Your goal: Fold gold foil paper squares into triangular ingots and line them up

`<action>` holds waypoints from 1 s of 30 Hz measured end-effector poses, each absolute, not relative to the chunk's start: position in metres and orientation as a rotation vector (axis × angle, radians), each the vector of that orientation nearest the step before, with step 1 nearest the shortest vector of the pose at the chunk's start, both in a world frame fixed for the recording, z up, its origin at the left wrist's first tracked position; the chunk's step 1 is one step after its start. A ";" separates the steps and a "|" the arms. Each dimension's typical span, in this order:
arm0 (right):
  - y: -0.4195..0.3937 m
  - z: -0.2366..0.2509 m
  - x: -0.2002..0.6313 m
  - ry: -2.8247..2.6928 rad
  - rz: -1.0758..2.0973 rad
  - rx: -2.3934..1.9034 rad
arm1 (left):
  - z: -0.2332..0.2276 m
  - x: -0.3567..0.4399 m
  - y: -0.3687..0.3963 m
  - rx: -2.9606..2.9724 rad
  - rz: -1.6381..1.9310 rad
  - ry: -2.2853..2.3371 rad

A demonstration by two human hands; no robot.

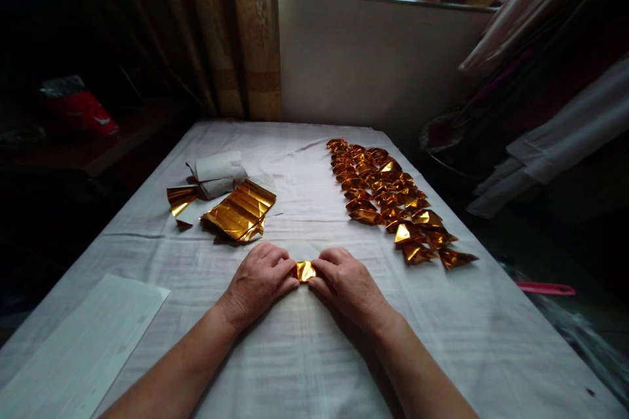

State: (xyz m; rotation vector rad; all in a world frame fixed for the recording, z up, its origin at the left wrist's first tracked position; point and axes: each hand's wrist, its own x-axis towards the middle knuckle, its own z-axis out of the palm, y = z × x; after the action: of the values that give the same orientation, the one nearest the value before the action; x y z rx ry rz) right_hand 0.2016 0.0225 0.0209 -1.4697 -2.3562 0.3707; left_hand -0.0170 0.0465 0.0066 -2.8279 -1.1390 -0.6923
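A small folded piece of gold foil paper lies on the white cloth near the table's front middle. My left hand pinches its left side and my right hand pinches its right side, fingertips meeting over it. To the left lies a stack of flat gold foil sheets, with one loose gold sheet beside it. On the right, several folded gold pieces lie in two long rows.
The white-clothed table fills the view. A crumpled white paper wrapper sits behind the stack. A white sheet lies at the front left. A curtain, wall and window sill stand beyond the far edge.
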 end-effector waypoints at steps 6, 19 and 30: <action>0.025 0.019 0.210 -2.319 0.469 -1.434 | 0.003 -0.014 0.044 -2.811 -0.736 -1.136; 0.030 0.005 0.211 -2.075 0.485 -1.590 | 0.002 -0.011 0.042 -2.875 -0.697 -1.377; 0.032 0.002 0.200 -2.020 0.375 -1.752 | -0.008 -0.006 0.041 -2.655 -0.692 -1.531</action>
State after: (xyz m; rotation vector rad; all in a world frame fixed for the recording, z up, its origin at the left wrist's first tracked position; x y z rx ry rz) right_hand 0.2000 0.0318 0.0020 -1.7520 -2.0200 0.3746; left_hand -0.0063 0.0411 -0.0078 -2.6553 -1.5307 -0.6923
